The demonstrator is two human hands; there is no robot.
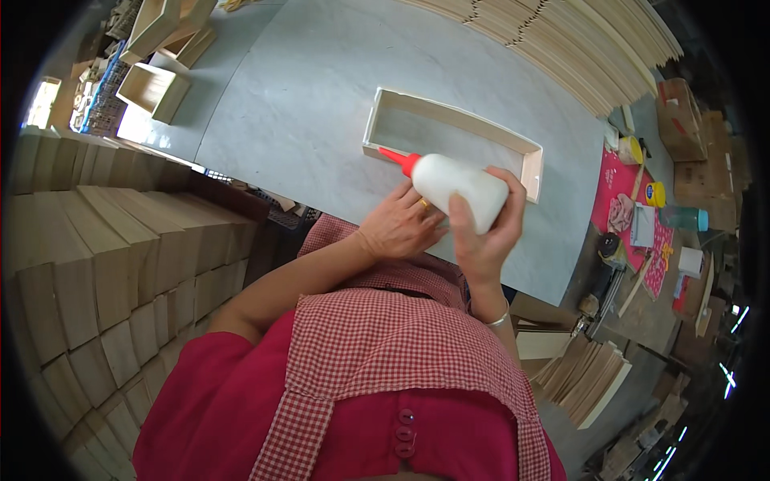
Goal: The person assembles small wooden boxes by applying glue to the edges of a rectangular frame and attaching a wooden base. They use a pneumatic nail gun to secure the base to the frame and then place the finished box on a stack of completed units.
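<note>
My right hand (493,240) is wrapped round a white squeeze bottle (457,186) with a red pointed nozzle. The bottle lies tilted in the air, its nozzle toward the left, over the near side of a long rectangular wooden frame (457,116). That frame rests on the grey tabletop (297,104), which shows through its middle. Just below the nozzle is my left hand (401,224), a ring on one finger. Its fingers are curled, partly behind the bottle, and I cannot see what they hold, if anything.
Thin wooden strips (553,40) are stacked along the far right. Small wooden boxes (154,90) stand at the far left. Wood blocks (128,248) are piled to my left. On the right are a red patterned cloth (613,176), a yellow-lidded jar (655,194) and a teal bottle (682,218).
</note>
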